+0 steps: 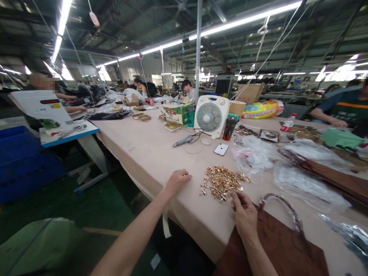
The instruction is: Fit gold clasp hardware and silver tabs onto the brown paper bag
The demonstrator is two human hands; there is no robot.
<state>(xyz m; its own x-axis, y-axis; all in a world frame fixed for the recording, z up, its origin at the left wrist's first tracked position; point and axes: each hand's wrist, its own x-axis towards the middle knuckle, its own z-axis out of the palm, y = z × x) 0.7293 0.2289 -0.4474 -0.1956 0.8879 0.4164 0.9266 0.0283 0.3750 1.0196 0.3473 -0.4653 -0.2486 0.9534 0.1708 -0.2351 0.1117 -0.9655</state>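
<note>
A heap of small gold-coloured metal fittings (222, 182) lies on the cloth-covered table (143, 149). At the near right edge of this heap is my right hand (245, 214), its thumb and fingers pinched together; what is between the fingertips is too small to make out. My left hand (177, 182) rests over the table left of the heap, apart from it, with its fingers curled closed and their contents hidden. Under my right forearm lies a dark brown leather bag (281, 241) with a rolled handle (283, 201), partly covered by the arm.
Behind the heap are a white phone (221, 149), a grey pen-like electric tool (183, 141) with a cord, and a white box fan (211, 116). Clear plastic bags (307, 184) and brown leather pieces (333, 172) cover the right side. Other people sit farther off.
</note>
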